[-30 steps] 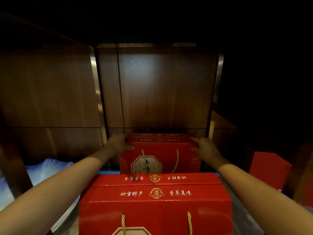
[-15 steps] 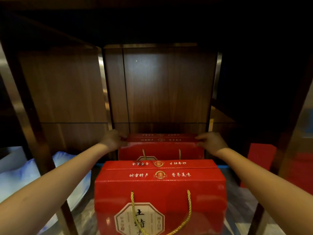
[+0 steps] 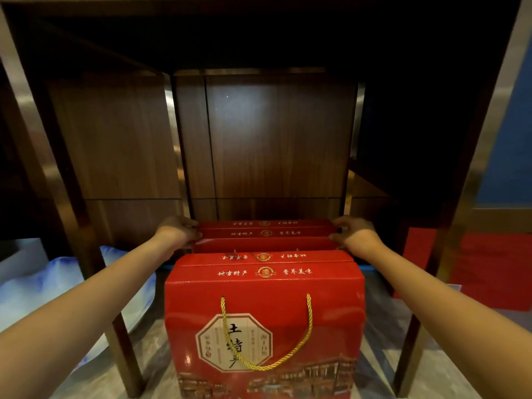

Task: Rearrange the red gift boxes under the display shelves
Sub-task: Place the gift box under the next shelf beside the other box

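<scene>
Nearest, a red gift box (image 3: 264, 321) stands upright on the pale floor (image 3: 383, 367), its gold cord handle (image 3: 267, 338) hanging down the front over an octagonal label (image 3: 233, 342). It sits just this side of the grip, between the two forearms. Directly behind it, a second red box (image 3: 264, 236) sits under the shelf, against the dark wood back panel (image 3: 276, 139). The left hand (image 3: 177, 231) clasps that box's left end, fingers curled over the top edge, and the right hand (image 3: 355, 230) grasps its right end the same way. Left of the grip lies a blue-white sheet (image 3: 37, 283) behind a metal leg (image 3: 95, 254); right of the grip, another red box (image 3: 419, 249) stands in shadow.
</scene>
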